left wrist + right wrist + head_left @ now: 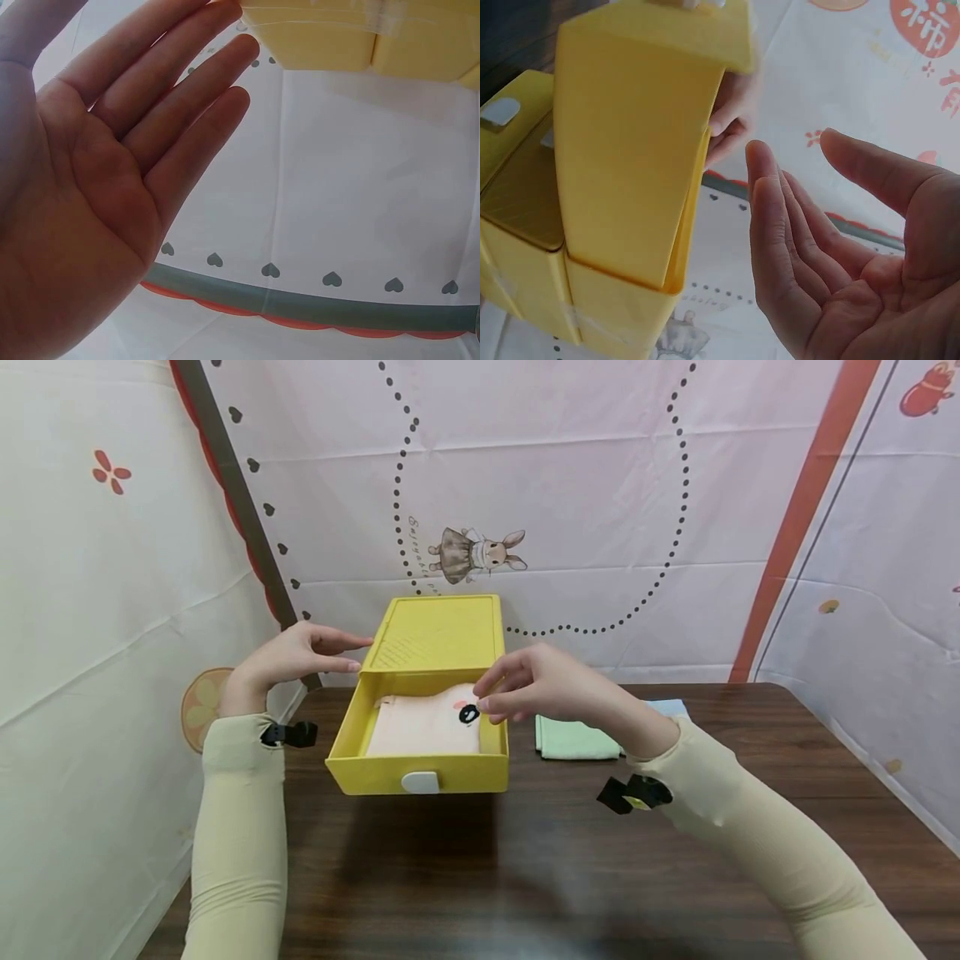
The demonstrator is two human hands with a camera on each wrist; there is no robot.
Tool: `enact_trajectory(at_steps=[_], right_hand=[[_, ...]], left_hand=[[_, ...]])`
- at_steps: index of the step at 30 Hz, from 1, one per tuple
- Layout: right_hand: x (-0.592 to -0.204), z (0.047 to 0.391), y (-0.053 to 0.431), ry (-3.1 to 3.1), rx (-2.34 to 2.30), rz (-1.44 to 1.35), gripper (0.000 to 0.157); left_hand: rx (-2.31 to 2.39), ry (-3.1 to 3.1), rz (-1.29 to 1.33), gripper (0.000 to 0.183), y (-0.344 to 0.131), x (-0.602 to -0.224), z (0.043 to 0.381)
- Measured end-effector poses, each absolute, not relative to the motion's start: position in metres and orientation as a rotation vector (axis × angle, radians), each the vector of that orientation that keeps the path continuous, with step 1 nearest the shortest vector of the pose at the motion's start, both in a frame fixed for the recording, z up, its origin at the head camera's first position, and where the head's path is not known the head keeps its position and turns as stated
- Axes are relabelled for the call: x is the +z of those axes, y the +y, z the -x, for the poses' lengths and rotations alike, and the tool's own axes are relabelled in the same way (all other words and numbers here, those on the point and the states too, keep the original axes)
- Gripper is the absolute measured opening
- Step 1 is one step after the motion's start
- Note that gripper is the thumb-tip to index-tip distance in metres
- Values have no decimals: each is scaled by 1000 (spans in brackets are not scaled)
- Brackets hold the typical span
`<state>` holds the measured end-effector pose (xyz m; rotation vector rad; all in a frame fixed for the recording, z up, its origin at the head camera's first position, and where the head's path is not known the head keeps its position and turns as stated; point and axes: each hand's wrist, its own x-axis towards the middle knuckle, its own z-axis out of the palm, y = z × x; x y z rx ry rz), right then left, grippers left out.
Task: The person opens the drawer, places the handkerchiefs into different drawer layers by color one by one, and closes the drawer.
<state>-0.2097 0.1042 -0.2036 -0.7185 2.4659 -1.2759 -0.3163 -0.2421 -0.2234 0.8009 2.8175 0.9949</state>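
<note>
A yellow drawer unit (442, 635) stands on the table with its top drawer (375, 774) pulled out. A folded pale pink cloth (420, 727) with a black eye print lies in that drawer. At the unit's upper left edge is my left hand (303, 656); its fingers look straight in the left wrist view, fingertips at the yellow side. My right hand (543, 685) hovers over the drawer's right side, near the cloth. The right wrist view shows this right hand (817, 247) with relaxed fingers, thumb apart, and nothing in it.
On the dark wooden table (420, 877), a folded green cloth (573, 739) lies right of the unit. A light blue cloth (667, 707) shows partly behind my right wrist. Lower drawers with a white handle (500, 111) appear in the right wrist view. Printed curtains (570, 485) hang behind.
</note>
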Motion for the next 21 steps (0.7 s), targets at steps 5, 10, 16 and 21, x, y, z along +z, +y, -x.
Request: enact_trajectory(at_steps=[5,10,16,21], right_hand=[[-210,199,105,2424,-1359,754,27],[-218,190,103,2385,-1454,771,28],[-226,180,101,2364,-1520,760,29],[-233,173,100,2331,-1550,740,29]], left_hand=[[986,2824,-794,48,-242,-223,317],[981,2823,-784,48,-242,-223,316],[994,2804,-804,48,-242,-223,315],[1008,2801,-804,48,-242,-223,315]])
